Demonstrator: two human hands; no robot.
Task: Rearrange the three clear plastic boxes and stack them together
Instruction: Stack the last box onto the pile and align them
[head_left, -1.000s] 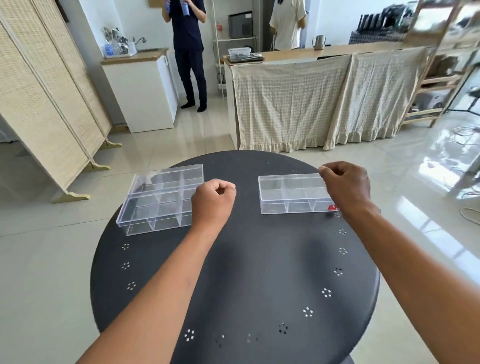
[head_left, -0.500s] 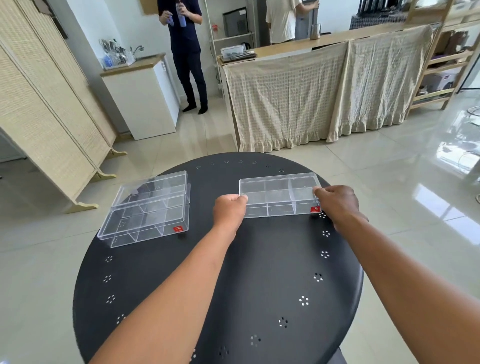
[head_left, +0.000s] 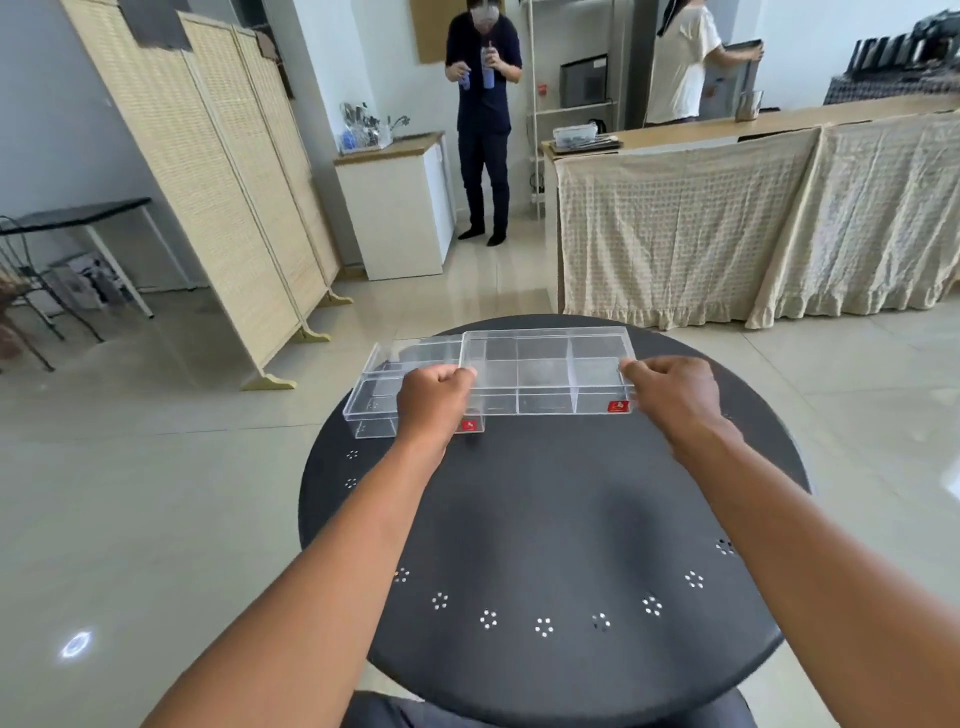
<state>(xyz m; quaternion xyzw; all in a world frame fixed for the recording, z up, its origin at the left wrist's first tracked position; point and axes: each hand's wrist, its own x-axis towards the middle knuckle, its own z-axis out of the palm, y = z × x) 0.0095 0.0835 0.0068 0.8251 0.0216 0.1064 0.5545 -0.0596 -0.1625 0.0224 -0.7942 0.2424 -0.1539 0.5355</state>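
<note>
A clear plastic box (head_left: 548, 371) with inner dividers and a red sticker is held just above the round black table (head_left: 561, 519). My left hand (head_left: 434, 402) grips its left end and my right hand (head_left: 672, 397) grips its right end. The box's left part overlaps a stack of two more clear boxes (head_left: 384, 387) that rests on the table's far left, partly hidden behind my left hand. The stack's red sticker shows just below my left hand.
A folding woven screen (head_left: 223, 197) stands to the left. Behind the table is a cloth-draped counter (head_left: 727, 223) and a white cabinet (head_left: 400, 213). One person (head_left: 485, 119) stands beside the cabinet, another (head_left: 685, 62) behind the counter.
Both hands have carried the single box leftward until it partly overlaps the two-box stack. My left hand went from beside the stack to gripping the box's left end.
</note>
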